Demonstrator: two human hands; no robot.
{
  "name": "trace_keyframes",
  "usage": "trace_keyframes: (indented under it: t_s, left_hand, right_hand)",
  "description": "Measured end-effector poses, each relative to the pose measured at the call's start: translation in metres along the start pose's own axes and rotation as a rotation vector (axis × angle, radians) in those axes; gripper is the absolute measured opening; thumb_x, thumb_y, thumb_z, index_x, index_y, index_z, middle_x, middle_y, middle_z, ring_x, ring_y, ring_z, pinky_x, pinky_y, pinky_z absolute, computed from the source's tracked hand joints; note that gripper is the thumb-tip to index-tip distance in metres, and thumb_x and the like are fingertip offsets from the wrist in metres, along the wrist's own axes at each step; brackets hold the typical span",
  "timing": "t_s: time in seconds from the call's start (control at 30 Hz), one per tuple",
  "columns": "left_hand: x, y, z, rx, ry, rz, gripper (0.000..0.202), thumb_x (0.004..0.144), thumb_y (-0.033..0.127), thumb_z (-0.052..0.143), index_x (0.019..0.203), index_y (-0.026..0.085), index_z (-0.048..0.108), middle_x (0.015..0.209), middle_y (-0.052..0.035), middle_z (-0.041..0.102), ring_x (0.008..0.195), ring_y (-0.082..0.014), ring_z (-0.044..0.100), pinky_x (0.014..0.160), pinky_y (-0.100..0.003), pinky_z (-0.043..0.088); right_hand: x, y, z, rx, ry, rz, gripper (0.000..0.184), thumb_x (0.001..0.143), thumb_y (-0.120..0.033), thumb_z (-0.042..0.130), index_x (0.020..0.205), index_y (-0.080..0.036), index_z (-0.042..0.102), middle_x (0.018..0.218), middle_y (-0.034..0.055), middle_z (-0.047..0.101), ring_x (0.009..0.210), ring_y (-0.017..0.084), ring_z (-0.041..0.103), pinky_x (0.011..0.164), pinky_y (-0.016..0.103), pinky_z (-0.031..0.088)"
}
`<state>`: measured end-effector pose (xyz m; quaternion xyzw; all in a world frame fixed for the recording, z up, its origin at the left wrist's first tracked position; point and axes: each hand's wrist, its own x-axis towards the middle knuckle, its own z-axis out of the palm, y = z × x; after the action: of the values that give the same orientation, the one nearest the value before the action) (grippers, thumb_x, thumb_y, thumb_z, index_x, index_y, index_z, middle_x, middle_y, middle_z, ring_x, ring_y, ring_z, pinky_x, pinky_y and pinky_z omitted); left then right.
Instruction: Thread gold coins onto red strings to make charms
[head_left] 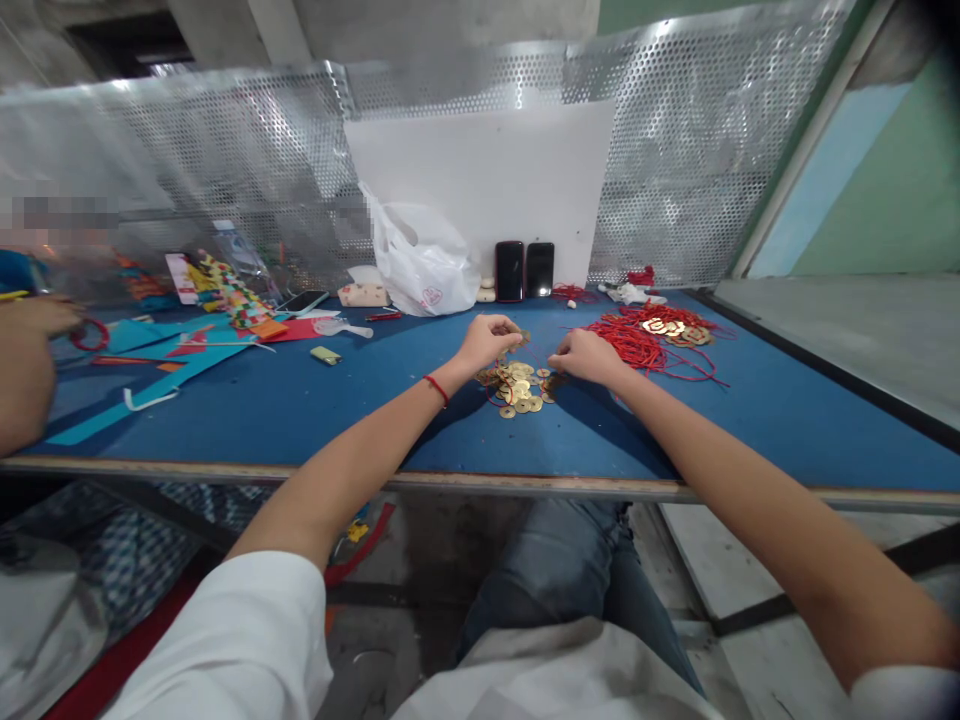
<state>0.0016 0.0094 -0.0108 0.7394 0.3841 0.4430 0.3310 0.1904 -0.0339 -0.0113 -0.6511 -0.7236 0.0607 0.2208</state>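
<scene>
My left hand is closed in a pinch on a brass-coloured coin, held above a loose pile of similar coins on the blue tabletop. To the right of the pile, my right hand is closed too, thumb and fingertips pressed together; what it pinches is too small to make out. A faint thin red strand shows between the two hands. Just beyond my right hand lies a heap of red cords, with more gold coins on its far side.
Two dark phones lean against a white board at the back, beside a white plastic bag. Coloured paper strips and a green packet lie left. Another person's hand works at the far left. The table's front edge runs below my forearms.
</scene>
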Motion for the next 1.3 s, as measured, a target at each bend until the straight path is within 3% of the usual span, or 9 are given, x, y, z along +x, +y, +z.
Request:
trace_keyframes:
  t_s: [0.1,0.2,0.33,0.47,0.57,0.77,0.93,1.13,1.3]
  left_hand:
    - [-0.001,0.003,0.001,0.035,0.004,0.012,0.002,0.071,0.014,0.065,0.069,0.012,0.065,0.055,-0.0017,0.061,0.052,-0.0119,0.056,0.047,-0.021,0.039]
    - [-0.001,0.003,0.001,0.058,0.015,0.027,0.002,0.071,0.014,0.063,0.069,0.013,0.064,0.056,-0.0012,0.062,0.052,-0.0119,0.057,0.048,-0.021,0.041]
    - [0.001,0.001,0.001,0.082,0.02,0.064,0.002,0.071,0.014,0.064,0.07,0.012,0.064,0.057,-0.0013,0.062,0.054,-0.0119,0.058,0.05,-0.021,0.043]
    - [0.002,-0.001,0.0,0.084,0.033,0.072,0.003,0.071,0.013,0.063,0.069,0.012,0.064,0.057,-0.0015,0.062,0.053,-0.012,0.059,0.05,-0.021,0.043]
    - [0.003,-0.001,0.0,0.078,0.044,0.064,0.003,0.07,0.013,0.063,0.069,0.012,0.065,0.059,-0.0021,0.063,0.053,-0.0118,0.059,0.05,-0.021,0.044]
    - [0.003,-0.003,0.0,0.072,0.044,0.035,0.003,0.071,0.013,0.063,0.07,0.011,0.065,0.06,-0.0031,0.064,0.053,-0.0118,0.059,0.049,-0.021,0.044]
    - [0.004,-0.006,-0.002,0.08,0.066,0.029,0.003,0.071,0.014,0.063,0.071,0.011,0.065,0.059,-0.003,0.063,0.054,-0.0134,0.06,0.047,-0.022,0.043]
    - [0.003,-0.005,-0.001,0.066,0.044,0.056,0.005,0.072,0.016,0.064,0.072,0.012,0.065,0.06,-0.0031,0.064,0.053,-0.0132,0.06,0.049,-0.023,0.043]
    - [0.001,-0.004,0.001,0.106,0.034,0.092,0.005,0.071,0.017,0.065,0.07,0.012,0.065,0.058,-0.0016,0.063,0.054,-0.0116,0.058,0.055,-0.023,0.045]
  right_hand:
    - [-0.001,0.002,0.004,-0.031,0.02,0.0,0.02,0.073,-0.035,0.06,0.061,-0.019,0.063,0.066,0.0096,0.064,0.071,0.023,0.06,0.063,0.031,0.038]
    - [-0.001,0.002,0.005,-0.05,0.165,-0.05,0.017,0.074,-0.034,0.058,0.078,-0.018,0.062,0.082,0.0101,0.066,0.076,0.023,0.059,0.063,0.029,0.037]
    - [-0.004,-0.004,0.0,-0.029,0.363,-0.286,0.017,0.077,-0.02,0.051,0.092,-0.018,0.058,0.088,0.0071,0.065,0.078,0.02,0.057,0.065,0.027,0.035]
    - [-0.007,-0.006,-0.002,-0.091,0.184,-0.593,0.02,0.08,-0.017,0.048,0.097,-0.019,0.06,0.092,0.0054,0.067,0.079,0.018,0.058,0.065,0.026,0.033]
    - [-0.008,-0.003,0.002,-0.196,0.041,-0.661,0.03,0.082,-0.016,0.048,0.108,-0.022,0.061,0.101,0.0057,0.069,0.084,0.02,0.06,0.063,0.026,0.032]
    - [-0.003,0.001,0.007,-0.156,-0.013,-0.618,0.023,0.085,-0.021,0.053,0.099,-0.025,0.071,0.088,0.0032,0.074,0.076,0.019,0.064,0.064,0.026,0.034]
    - [0.001,-0.001,0.007,0.247,0.125,-0.51,0.015,0.081,-0.03,0.062,0.086,-0.024,0.074,0.078,0.0008,0.073,0.068,0.016,0.061,0.065,0.026,0.038]
    - [0.008,-0.002,0.004,0.684,0.262,-0.281,0.021,0.073,-0.035,0.062,0.07,-0.016,0.07,0.064,0.0032,0.066,0.057,0.013,0.049,0.057,0.026,0.035]
    - [0.008,-0.004,0.007,0.754,0.093,-0.101,0.018,0.063,-0.032,0.063,0.06,-0.014,0.065,0.054,0.0014,0.058,0.052,0.011,0.046,0.052,0.025,0.032]
